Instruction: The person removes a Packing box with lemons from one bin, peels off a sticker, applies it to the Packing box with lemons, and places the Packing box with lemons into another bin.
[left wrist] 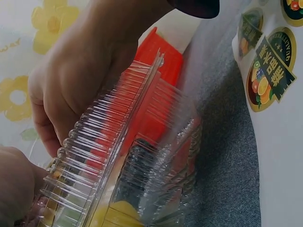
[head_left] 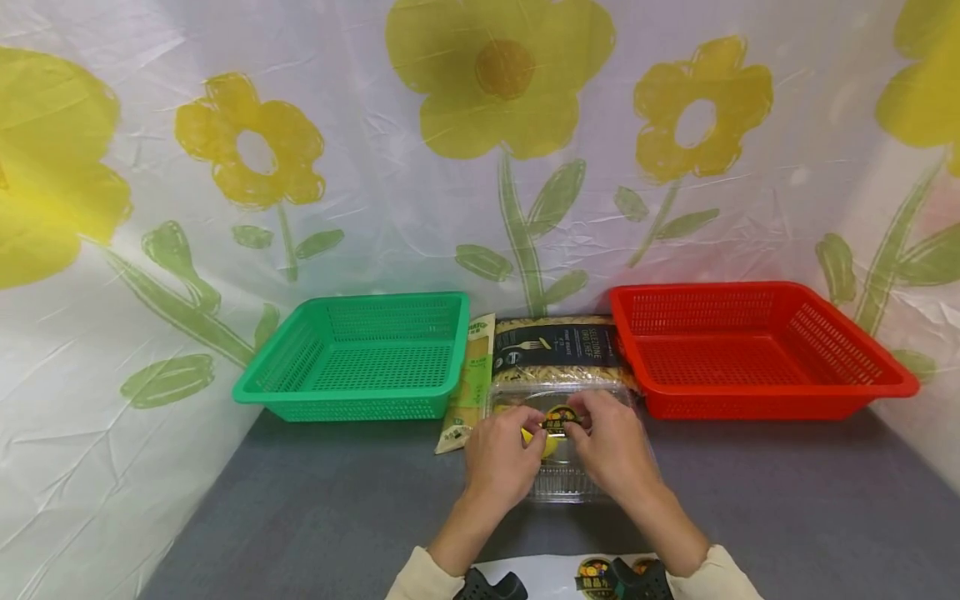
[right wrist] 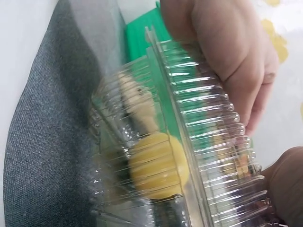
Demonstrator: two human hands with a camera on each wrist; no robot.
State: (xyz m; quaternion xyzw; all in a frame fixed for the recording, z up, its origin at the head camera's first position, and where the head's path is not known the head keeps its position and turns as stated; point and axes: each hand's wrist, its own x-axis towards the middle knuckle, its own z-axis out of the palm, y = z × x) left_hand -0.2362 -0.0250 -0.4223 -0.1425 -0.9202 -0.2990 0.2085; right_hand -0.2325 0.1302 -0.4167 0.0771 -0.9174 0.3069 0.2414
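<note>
A clear ribbed plastic clamshell box [head_left: 564,467] sits on the grey bench [head_left: 315,508], midway between a green perforated basket [head_left: 360,354] and a red perforated basket [head_left: 750,346] at the back edge. The left hand [head_left: 501,462] and right hand [head_left: 611,454] press on its lid, fingertips pinching a round dark sticker [head_left: 561,421]. Only the right wrist view shows a yellow round fruit [right wrist: 158,165] inside; the left wrist view shows a white sticker sheet [left wrist: 272,61] at the near edge.
</note>
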